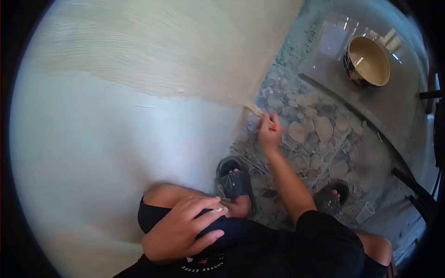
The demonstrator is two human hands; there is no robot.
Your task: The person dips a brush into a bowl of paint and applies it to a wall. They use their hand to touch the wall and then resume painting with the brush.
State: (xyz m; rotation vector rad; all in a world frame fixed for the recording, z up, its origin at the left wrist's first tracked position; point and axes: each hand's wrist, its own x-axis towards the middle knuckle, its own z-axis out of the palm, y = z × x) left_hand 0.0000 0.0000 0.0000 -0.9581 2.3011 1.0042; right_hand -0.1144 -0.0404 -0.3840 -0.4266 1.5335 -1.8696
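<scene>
My right hand point(270, 135) is closed around a paintbrush point(253, 109) with a red mark on its handle. The bristles meet the edge of a pale wall point(139, 134), close to where it borders the stone-patterned floor. Wet-looking beige paint point(176, 51) with visible brush strokes covers the upper part of that wall, while the part nearer me is whiter. Over my bent knee lies my left hand point(187, 227), its fingers apart and nothing in it. A whitish smear shows on one of its fingers.
On a shiny grey surface point(324, 65) at the upper right stands a patterned bowl point(371, 62) with a yellowish inside. A clear plastic cup point(366, 212) is at the lower right, near dark legs of furniture point(415, 187). My sandalled feet rest on the stone-patterned floor point(320, 134).
</scene>
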